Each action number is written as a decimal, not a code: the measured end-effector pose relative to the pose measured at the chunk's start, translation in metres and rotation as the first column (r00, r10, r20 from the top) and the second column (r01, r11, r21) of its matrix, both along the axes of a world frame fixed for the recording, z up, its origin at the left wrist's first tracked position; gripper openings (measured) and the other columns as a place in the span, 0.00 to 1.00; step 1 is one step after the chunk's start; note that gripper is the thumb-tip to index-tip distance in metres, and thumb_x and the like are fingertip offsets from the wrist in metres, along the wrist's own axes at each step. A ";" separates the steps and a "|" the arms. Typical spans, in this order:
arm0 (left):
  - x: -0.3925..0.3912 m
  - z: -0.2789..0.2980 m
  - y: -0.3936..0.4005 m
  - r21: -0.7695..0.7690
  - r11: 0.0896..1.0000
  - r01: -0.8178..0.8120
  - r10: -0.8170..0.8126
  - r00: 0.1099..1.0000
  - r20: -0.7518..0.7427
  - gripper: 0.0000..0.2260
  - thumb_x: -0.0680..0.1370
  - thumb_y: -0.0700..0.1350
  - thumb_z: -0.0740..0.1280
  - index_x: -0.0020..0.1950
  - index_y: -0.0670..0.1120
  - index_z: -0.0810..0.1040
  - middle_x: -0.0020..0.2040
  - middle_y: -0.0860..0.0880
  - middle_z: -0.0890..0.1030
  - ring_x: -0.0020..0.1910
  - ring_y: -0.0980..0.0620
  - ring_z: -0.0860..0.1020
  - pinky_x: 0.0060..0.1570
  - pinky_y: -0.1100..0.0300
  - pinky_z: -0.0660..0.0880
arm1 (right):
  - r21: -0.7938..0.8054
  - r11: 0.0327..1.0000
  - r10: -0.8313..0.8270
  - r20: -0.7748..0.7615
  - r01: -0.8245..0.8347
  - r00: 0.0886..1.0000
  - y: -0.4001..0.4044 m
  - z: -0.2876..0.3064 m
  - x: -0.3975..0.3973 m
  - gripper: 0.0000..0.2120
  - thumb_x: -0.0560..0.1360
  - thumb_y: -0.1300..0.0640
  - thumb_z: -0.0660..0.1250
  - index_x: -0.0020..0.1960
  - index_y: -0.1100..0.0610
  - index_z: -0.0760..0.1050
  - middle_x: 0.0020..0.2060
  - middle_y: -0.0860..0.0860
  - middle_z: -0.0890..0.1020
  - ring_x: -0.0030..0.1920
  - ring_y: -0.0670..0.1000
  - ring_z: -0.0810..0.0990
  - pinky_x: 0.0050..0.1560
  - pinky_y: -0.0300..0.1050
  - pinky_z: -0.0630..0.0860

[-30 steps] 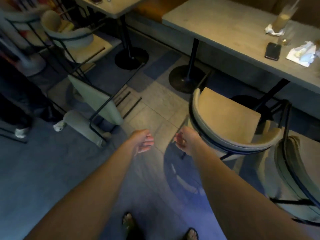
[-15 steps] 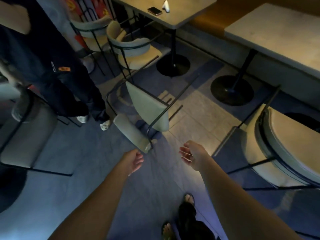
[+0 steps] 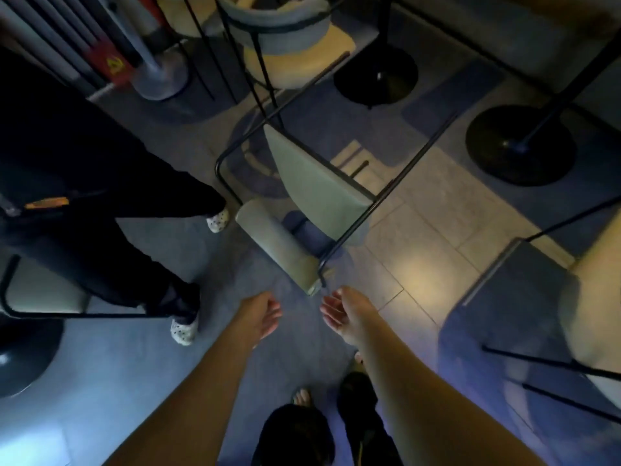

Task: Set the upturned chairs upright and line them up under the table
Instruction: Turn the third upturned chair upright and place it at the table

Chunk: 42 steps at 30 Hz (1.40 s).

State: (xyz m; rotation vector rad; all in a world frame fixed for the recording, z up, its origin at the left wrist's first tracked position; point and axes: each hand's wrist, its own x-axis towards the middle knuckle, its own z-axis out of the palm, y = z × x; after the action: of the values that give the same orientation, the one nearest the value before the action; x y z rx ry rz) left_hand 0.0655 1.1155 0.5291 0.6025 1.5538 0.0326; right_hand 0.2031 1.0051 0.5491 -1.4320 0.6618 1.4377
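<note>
An upturned chair (image 3: 312, 183) with a pale green seat and thin black legs lies tipped on the floor ahead of me, its padded backrest (image 3: 279, 245) nearest to me. My left hand (image 3: 260, 316) is open and empty, just short of the backrest's near end. My right hand (image 3: 346, 312) is open too, palm turned inward, a little below and right of that end. Neither hand touches the chair. An upright chair (image 3: 591, 317) stands at the right edge.
A person's legs in dark trousers and spotted shoes (image 3: 183, 329) stand at left, close to the chair. Another chair (image 3: 285, 38) stands upright behind it. Two round black table bases (image 3: 519, 142) (image 3: 376, 75) sit beyond. A chair seat (image 3: 43, 297) is at far left.
My view has swung left and down, away from the upright chair and tables. The fallen chair is now right in front, and both hands have come close to its backrest.
</note>
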 end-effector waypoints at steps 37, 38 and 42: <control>0.039 -0.608 0.272 -0.034 0.982 -0.185 0.188 0.967 0.174 0.23 0.74 0.57 0.71 0.64 0.47 0.76 0.60 0.49 0.81 0.55 0.52 0.80 0.55 0.54 0.78 | -0.071 0.656 -0.720 -0.357 0.751 0.595 0.239 -0.596 -0.088 0.36 0.69 0.37 0.71 0.68 0.60 0.70 0.69 0.54 0.72 0.69 0.55 0.72 0.63 0.47 0.72; 0.040 -0.604 0.271 -0.046 0.982 -0.181 0.186 0.970 0.154 0.19 0.75 0.56 0.71 0.61 0.48 0.76 0.57 0.50 0.81 0.52 0.53 0.80 0.53 0.54 0.78 | -0.072 0.657 -0.722 -0.349 0.751 0.598 0.236 -0.591 -0.087 0.35 0.71 0.37 0.70 0.68 0.60 0.69 0.70 0.54 0.72 0.71 0.55 0.70 0.66 0.47 0.69; 0.037 -0.584 0.251 -0.067 0.984 -0.167 0.174 0.977 0.124 0.25 0.73 0.56 0.73 0.67 0.49 0.74 0.59 0.51 0.81 0.50 0.52 0.81 0.37 0.54 0.81 | -0.100 0.659 -0.729 -0.328 0.746 0.600 0.215 -0.565 -0.081 0.39 0.73 0.37 0.67 0.71 0.65 0.67 0.70 0.58 0.72 0.71 0.54 0.70 0.71 0.46 0.64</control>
State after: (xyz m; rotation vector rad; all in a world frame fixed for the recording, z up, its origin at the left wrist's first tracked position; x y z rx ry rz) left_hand 0.1021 1.3665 -0.0545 0.4130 1.4713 0.1547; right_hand 0.1224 1.2197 -0.0163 -0.6842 1.2635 0.9944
